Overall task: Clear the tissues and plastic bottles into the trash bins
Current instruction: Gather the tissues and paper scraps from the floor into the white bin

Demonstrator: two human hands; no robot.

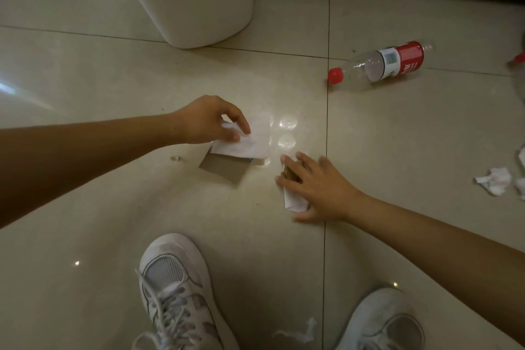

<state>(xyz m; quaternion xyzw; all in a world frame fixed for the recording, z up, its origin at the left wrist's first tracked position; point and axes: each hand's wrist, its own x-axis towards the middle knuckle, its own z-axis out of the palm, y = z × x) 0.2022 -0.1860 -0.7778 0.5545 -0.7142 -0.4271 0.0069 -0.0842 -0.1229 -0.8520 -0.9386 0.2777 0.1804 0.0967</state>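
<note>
The left hand pinched a flat white tissue between thumb and fingertips, lifted just off the floor above its shadow. The right hand lay with fingers spread and fairly straight on a folded tissue still on the tiles, pressing rather than gripping. To do this step well, the right fingers would probably need to curl under that folded edge for a firm pinch before both hands rose together toward the white trash bin standing near the floor's far edge.

A plastic bottle lay on its side well apart to the right, its long axis running left to right, red cap toward the bin. More crumpled tissues sat by the right edge, another scrap between the shoes.
</note>
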